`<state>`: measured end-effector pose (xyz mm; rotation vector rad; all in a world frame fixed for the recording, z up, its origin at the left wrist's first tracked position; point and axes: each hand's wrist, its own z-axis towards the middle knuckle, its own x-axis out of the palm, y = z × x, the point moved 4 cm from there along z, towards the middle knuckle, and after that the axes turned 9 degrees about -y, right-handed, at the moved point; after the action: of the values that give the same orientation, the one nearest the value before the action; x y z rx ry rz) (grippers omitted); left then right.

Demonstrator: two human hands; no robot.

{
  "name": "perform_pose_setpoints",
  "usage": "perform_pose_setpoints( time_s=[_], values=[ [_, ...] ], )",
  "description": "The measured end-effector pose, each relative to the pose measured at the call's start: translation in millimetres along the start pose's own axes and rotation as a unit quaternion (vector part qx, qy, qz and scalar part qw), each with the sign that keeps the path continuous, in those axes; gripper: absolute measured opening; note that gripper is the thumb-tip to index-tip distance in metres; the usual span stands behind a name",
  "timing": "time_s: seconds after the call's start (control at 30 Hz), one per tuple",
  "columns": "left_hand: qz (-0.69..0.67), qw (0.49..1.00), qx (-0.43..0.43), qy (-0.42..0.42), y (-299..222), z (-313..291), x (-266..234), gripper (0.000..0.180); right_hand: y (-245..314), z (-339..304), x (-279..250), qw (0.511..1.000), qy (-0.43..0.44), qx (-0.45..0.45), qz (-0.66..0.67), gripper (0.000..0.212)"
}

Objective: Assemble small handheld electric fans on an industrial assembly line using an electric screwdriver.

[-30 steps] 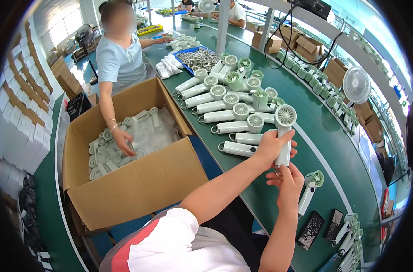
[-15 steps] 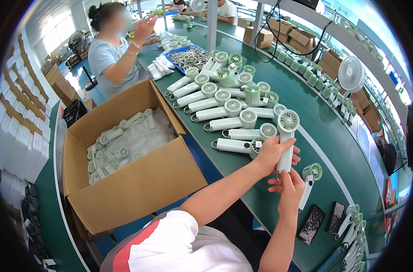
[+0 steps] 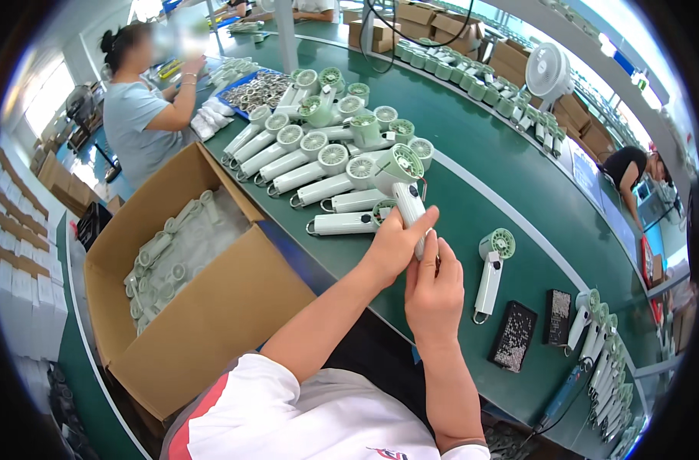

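Note:
A white handheld fan with a pale green round head (image 3: 402,170) is held up over the green bench. My left hand (image 3: 392,247) is closed round its handle, the thumb lying along it. At the handle's lower end, the fingers of my right hand (image 3: 435,295) are closed on it; their tips are partly hidden. The open, green-rimmed side of the head faces up, and a dark button shows on the handle. Left of my hands lie several similar handheld fans (image 3: 303,176) in a row, metal loops at their ends. Another handheld fan (image 3: 489,284) lies alone to the right.
A large cardboard box (image 3: 204,330) of bagged fans stands at left. Two black trays of small parts (image 3: 513,337) lie right of my hands, near a blue-handled tool (image 3: 562,395) and more fans (image 3: 610,368). A blue tray of metal loops (image 3: 257,90) sits by a co-worker (image 3: 142,115).
The held fan has turned over from its grille face to its open green side. Both hands stay on the handle, the right now closer in. The whole view has shifted to the right.

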<state>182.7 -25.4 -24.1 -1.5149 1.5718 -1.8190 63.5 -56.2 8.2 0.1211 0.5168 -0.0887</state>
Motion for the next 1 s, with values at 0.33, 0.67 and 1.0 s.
perform_pose_setpoints(
  time_s=[0.33,0.67,1.0],
  values=[
    [0.057,0.994,0.085,-0.049,-105.5,0.7,-106.6,0.030,33.7,10.4,-26.4,0.991,0.010,-0.013,0.132,0.039],
    [0.082,0.953,0.082,-0.279,-251.3,119.8,-379.8,0.036,-42.0,-100.9,-74.4,0.961,0.060,0.187,0.193,0.016],
    [0.211,0.927,0.047,-0.307,-259.5,168.1,-460.9,0.025,-47.2,-120.9,-75.0,0.969,0.027,0.213,0.124,0.018]
  ],
)
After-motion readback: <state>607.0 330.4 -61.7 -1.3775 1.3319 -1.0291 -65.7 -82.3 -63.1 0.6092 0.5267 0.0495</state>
